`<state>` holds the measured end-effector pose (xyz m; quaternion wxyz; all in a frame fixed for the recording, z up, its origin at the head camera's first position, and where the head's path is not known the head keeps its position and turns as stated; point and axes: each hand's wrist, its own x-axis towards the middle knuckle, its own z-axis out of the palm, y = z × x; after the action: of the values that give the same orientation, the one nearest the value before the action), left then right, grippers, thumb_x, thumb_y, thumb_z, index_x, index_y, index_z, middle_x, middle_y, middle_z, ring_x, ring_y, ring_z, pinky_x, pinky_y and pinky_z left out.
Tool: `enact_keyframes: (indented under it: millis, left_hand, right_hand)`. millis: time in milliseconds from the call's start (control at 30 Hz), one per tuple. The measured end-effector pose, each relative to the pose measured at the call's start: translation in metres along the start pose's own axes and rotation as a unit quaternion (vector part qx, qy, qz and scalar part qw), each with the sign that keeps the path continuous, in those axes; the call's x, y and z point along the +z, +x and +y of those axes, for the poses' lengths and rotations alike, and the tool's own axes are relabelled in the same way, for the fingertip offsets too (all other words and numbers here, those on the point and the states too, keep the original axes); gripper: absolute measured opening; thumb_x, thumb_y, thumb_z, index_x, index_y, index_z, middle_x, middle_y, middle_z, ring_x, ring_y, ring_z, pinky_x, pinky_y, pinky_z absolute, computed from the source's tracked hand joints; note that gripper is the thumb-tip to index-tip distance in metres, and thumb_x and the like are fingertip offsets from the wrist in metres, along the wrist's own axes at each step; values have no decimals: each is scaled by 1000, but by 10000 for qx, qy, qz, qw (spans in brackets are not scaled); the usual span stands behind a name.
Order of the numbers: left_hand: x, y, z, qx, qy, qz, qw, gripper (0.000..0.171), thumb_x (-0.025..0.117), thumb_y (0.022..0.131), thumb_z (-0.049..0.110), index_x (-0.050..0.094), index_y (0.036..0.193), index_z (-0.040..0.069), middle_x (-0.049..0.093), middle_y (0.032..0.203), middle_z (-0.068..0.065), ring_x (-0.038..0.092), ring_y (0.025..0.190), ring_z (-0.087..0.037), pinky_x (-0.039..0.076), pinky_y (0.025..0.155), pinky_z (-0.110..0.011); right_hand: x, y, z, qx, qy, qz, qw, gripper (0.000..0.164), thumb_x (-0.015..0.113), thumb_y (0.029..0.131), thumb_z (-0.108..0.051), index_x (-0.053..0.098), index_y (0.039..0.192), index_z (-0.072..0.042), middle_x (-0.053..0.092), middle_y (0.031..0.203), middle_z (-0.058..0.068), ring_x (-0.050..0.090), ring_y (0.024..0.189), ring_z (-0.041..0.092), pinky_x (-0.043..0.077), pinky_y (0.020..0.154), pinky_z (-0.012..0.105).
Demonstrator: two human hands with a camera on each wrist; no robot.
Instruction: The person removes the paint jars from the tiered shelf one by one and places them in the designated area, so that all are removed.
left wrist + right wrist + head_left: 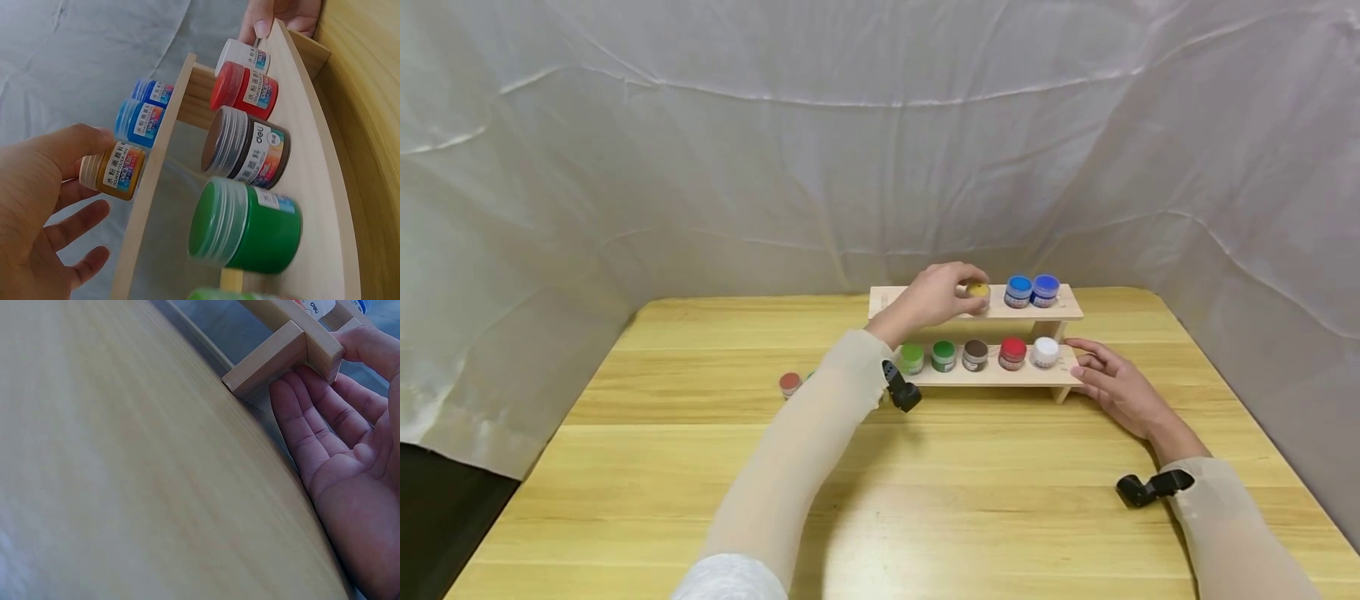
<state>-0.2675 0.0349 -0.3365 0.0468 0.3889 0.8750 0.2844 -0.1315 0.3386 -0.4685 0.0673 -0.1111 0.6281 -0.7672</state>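
My left hand [934, 297] pinches an ochre-yellow paint jar [119, 171] between thumb and finger, at the upper shelf [1000, 312] of a two-step wooden rack. Its other fingers are spread apart in the left wrist view. Right of that jar on the upper shelf stand a light blue jar [1018, 291] and a dark blue jar [1046, 291]. My right hand [1122, 393] grips the right end of the lower shelf [322, 353], thumb on top and fingers against its underside and leg.
Along the lower step [985, 379] stand a light green jar [912, 358], a dark green jar [943, 356], a brown jar [975, 356], a red jar [1012, 353] and a white jar [1045, 352]. A reddish-brown jar [789, 384] sits on the table left of the rack, partly behind my left forearm.
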Motion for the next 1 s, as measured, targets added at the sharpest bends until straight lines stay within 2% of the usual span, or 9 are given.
enact_keyframes:
  millis: [367,633,1000]
  left_hand:
    - [-18,-21,-8,125,109,297,9994,37,68,93,34,64,126,18,63,121,7,55,111,-8,41,99,-26]
    - [-32,-38,-21,448,321,702,9960,37,70,91,33,66,123,14,65,121,1,57,111,-14,43,99,-32]
    - [-49,-69,-29,504,655,819,9932,35,69,91,32,67,121,14,65,116,1,56,109,-16,42,97,-35]
  right_hand:
    - [0,-1,-4,74,-77,134,9999,51,48,100,3,32,148,-3,56,110,6,61,103,12,52,89,25]
    - [-1,1,-2,40,-53,113,9999,51,48,100,3,32,148,-3,54,111,7,61,103,12,51,90,25]
    - [-2,0,-3,111,-49,124,9998,51,49,101,2,31,148,-4,53,111,7,61,103,12,52,89,25]
